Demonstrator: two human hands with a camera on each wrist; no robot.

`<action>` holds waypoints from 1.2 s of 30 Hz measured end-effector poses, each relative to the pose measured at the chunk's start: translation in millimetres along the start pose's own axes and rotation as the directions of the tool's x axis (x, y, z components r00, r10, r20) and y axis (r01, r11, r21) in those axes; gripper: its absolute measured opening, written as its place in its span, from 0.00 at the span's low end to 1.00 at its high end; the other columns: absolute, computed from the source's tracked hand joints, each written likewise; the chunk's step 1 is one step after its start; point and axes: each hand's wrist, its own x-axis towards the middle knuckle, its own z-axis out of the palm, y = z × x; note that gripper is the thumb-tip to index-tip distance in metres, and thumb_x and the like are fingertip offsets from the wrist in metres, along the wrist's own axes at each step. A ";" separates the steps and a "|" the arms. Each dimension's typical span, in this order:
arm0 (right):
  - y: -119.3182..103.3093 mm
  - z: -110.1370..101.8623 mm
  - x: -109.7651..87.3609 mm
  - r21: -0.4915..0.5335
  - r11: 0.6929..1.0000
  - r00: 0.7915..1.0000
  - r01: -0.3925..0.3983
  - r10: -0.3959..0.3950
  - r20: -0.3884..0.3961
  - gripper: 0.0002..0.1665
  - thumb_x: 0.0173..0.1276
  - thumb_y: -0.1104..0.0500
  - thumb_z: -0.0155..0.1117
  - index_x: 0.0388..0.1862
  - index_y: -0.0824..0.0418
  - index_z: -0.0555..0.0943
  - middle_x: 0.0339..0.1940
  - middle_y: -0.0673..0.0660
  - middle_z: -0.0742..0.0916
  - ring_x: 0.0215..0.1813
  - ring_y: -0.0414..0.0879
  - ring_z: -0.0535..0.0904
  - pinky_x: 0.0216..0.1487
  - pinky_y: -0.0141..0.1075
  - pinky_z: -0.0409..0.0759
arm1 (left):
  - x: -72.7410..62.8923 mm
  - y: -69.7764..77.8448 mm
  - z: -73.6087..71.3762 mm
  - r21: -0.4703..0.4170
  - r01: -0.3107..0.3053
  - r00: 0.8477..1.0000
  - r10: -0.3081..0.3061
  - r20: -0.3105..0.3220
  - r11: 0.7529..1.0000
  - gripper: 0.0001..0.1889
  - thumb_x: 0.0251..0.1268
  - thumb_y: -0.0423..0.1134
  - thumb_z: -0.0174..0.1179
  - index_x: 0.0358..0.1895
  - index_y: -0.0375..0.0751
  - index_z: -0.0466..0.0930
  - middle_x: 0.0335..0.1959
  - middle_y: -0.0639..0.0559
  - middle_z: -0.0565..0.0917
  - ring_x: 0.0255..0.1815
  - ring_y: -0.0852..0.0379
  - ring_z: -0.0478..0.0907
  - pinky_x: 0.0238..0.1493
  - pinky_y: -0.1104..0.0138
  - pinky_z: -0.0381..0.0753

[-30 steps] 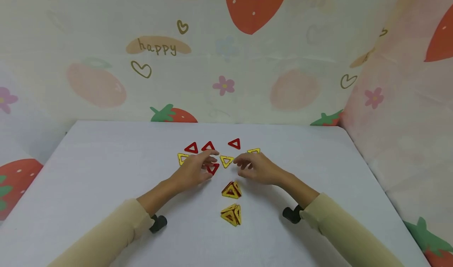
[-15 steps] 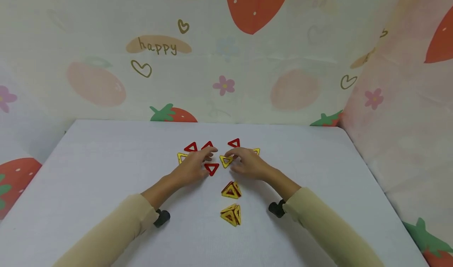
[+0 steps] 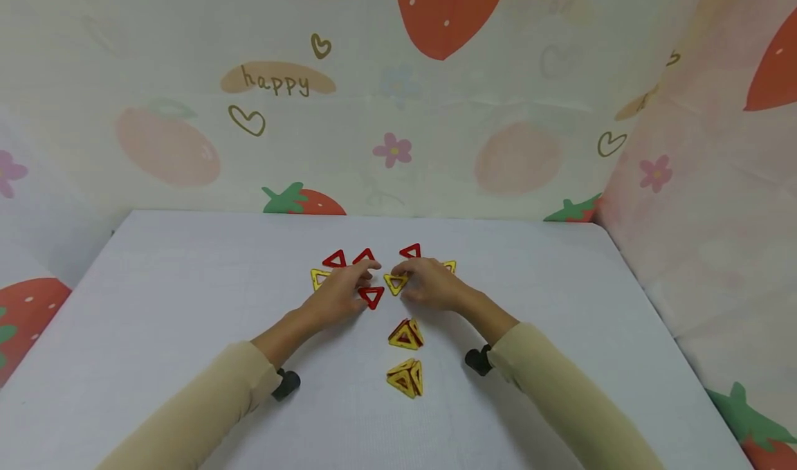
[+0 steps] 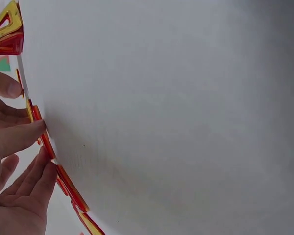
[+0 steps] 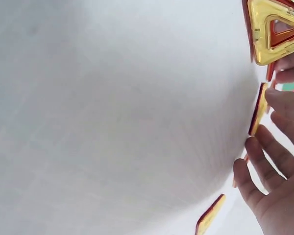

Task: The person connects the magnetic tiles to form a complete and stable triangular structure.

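Note:
My left hand point(image 3: 339, 293) holds a red triangular magnetic tile point(image 3: 371, 297) flat on the table, thumb at one side and fingertips at the other. Just right of it, my right hand point(image 3: 434, 283) pinches a yellow triangular magnetic tile point(image 3: 395, 285). Its thumb and fingers straddle this piece in the right wrist view. A narrow gap separates the two tiles. Nearer the person, two small pyramids of yellow and red tiles stand in a line, the far pyramid point(image 3: 406, 334) and the near pyramid point(image 3: 406, 378).
Behind the left hand lie two red tiles, one a left red tile point(image 3: 335, 259), and a partly covered yellow tile point(image 3: 319, 277). Beyond the right hand are a red tile point(image 3: 411, 250) and a half-hidden yellow tile point(image 3: 451, 267). The white table point(image 3: 187, 297) meets a patterned backdrop.
My right hand has moved left and slightly away from the person, onto the yellow tile. The left hand has shifted slightly left, uncovering more of the red tile. Both pyramids stay put.

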 end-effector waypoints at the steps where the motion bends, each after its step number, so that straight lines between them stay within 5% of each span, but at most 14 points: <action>1: 0.5 0.4 0.7 -0.010 1.000 1.000 0.003 -0.003 -0.001 0.24 0.65 0.65 0.68 0.61 0.65 0.80 0.58 0.57 0.85 0.59 0.49 0.79 0.66 0.47 0.73 | 0.2 0.2 0.4 0.006 -0.004 1.000 0.004 -0.006 1.000 0.31 0.58 0.24 0.67 0.66 0.39 0.71 0.57 0.42 0.82 0.58 0.47 0.81 0.57 0.56 0.80; 36: 18.6 1.9 -20.5 -0.073 0.995 0.997 0.072 -0.074 -0.027 0.12 0.65 0.66 0.68 0.47 0.64 0.87 0.48 0.55 0.88 0.55 0.49 0.81 0.62 0.45 0.77 | 4.5 2.7 2.4 0.005 0.005 0.999 -0.005 -0.037 1.000 0.30 0.58 0.24 0.68 0.65 0.36 0.72 0.55 0.40 0.82 0.53 0.46 0.82 0.57 0.56 0.81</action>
